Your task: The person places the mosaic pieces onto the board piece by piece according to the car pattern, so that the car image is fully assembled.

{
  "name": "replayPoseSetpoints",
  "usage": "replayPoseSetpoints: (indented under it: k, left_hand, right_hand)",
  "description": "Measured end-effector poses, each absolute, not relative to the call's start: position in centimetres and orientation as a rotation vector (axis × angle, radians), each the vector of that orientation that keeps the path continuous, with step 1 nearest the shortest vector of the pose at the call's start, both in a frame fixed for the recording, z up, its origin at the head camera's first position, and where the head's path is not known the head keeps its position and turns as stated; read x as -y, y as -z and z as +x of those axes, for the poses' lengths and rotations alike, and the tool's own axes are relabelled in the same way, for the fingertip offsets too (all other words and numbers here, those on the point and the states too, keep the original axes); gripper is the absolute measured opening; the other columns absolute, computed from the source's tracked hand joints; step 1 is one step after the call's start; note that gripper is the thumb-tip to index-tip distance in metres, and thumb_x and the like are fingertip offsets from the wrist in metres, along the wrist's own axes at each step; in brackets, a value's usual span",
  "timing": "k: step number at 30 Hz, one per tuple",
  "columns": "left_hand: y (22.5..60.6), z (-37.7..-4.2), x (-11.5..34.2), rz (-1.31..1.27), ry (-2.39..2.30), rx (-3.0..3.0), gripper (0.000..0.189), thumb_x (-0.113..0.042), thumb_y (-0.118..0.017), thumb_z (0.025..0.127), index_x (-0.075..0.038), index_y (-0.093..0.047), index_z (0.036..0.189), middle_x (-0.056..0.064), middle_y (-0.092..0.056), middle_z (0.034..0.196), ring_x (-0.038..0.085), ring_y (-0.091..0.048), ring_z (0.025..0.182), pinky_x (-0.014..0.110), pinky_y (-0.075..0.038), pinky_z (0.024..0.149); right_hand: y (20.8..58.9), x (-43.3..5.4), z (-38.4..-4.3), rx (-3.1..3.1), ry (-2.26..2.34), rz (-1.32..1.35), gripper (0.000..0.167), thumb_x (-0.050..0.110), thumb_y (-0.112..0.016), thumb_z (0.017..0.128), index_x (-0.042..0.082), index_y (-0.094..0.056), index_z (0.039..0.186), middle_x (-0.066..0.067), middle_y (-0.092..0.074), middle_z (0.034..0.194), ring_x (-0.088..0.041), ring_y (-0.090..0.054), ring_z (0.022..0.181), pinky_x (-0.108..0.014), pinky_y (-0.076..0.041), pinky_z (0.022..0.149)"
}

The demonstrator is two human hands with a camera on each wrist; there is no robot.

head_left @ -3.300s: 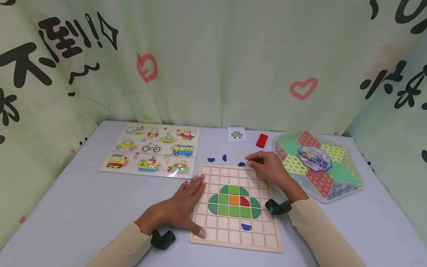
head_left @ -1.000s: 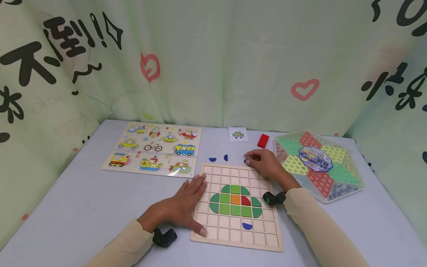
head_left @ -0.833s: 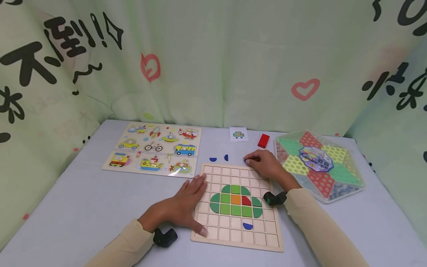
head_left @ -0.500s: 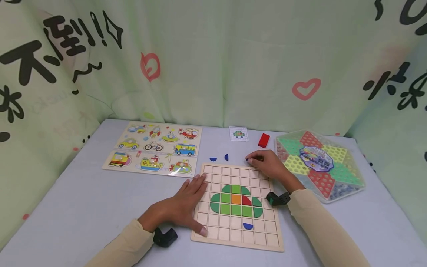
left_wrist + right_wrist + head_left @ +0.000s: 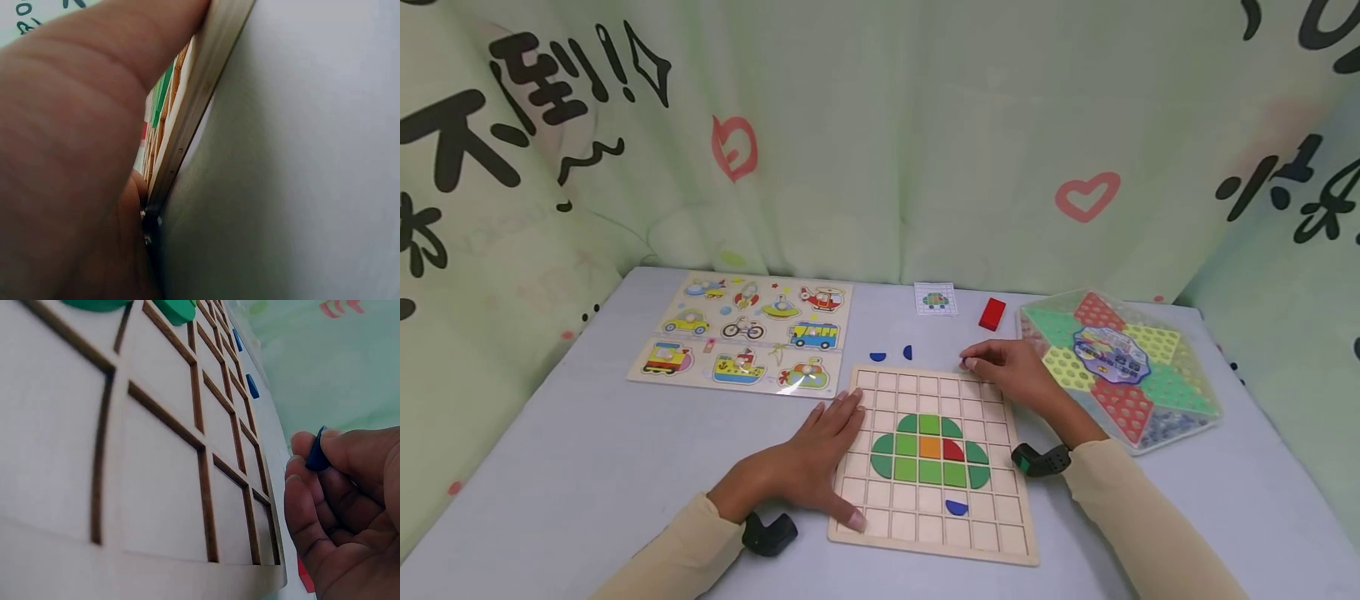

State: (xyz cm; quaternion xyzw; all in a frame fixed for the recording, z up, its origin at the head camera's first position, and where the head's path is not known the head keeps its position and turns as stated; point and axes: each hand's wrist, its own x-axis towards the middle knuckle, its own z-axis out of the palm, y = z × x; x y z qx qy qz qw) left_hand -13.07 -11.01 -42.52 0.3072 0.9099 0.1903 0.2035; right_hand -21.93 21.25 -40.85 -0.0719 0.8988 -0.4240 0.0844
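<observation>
My right hand [image 5: 1021,373] pinches a blue half-circle piece [image 5: 319,453] between thumb and forefinger, close to the far right corner of a wooden grid board [image 5: 917,527]. Spread along the board's left edge, my left hand [image 5: 805,468] rests with its fingers straight. On the grid, green pieces [image 5: 906,470] surround an orange square [image 5: 930,447] and a red quarter-round [image 5: 952,451]. Another blue half-circle [image 5: 957,507] lies in a cell nearer to me. Behind the board are two more, one flat side up [image 5: 877,357] and one turned sideways [image 5: 907,352].
A vehicle puzzle board [image 5: 756,333] lies at the left. At the back are a small pattern card [image 5: 936,298] and a red block [image 5: 992,314]. A hexagonal checkers box [image 5: 1112,367] stands right of my right hand. The green curtain [image 5: 895,150] closes off the back.
My right hand has taken up the blue half-circle that lay behind the board and moved a little to the right with it. The left hand keeps its place on the board.
</observation>
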Motion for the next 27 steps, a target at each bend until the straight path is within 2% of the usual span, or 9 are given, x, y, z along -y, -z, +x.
replayPoseSetpoints:
  k: [7, 15, 21, 27]
  left_hand:
    - [42.6, -13.0, 11.0, 0.851, -0.545, -2.539, 0.134, -0.076, -0.073, 0.061, -0.008, -0.009, 0.157, 0.004, 0.01, 0.163, 0.021, 0.013, 0.147, 0.045, 0.003, 0.116]
    - [42.5, -13.0, 10.9, 0.85, -0.536, -2.539, 0.134, -0.076, -0.073, 0.061, -0.008, -0.008, 0.157, 0.004, 0.011, 0.163, 0.021, 0.013, 0.147, 0.045, 0.004, 0.116]
    - [42.5, -13.1, 11.0, 0.852, -0.535, -2.535, 0.134, -0.076, -0.072, 0.061, -0.008, -0.008, 0.157, 0.004, 0.011, 0.163, 0.021, 0.013, 0.146, 0.045, 0.003, 0.116]
    - [42.4, -13.0, 11.0, 0.852, -0.539, -2.534, 0.134, -0.076, -0.073, 0.061, -0.008, -0.007, 0.157, 0.004, 0.011, 0.162, 0.021, 0.014, 0.146, 0.044, 0.004, 0.116]
  right_hand:
    - [40.2, -21.5, -20.5, -2.659, 1.268, -0.304, 0.023, 0.012, -0.061, 0.096, 0.004, -0.07, 0.117, -0.007, -0.07, 0.108, -0.023, -0.06, 0.097, -0.026, -0.05, 0.079]
    - [39.9, -21.4, -18.8, -2.587, 1.324, -0.378, 0.021, 0.008, -0.065, 0.094, 0.003, -0.071, 0.113, -0.009, -0.069, 0.11, -0.023, -0.062, 0.095, -0.022, -0.051, 0.078]
    - [39.4, -20.9, -17.2, -2.546, 1.333, -0.409, 0.02, 0.007, -0.067, 0.093, 0.005, -0.072, 0.111, -0.008, -0.069, 0.11, -0.024, -0.063, 0.099, -0.022, -0.052, 0.078]
    - [38.8, -20.5, -15.7, -2.477, 1.315, -0.511, 0.017, 0.004, -0.066, 0.092, 0.004, -0.073, 0.107, -0.007, -0.07, 0.107, -0.023, -0.063, 0.094, -0.024, -0.053, 0.077]
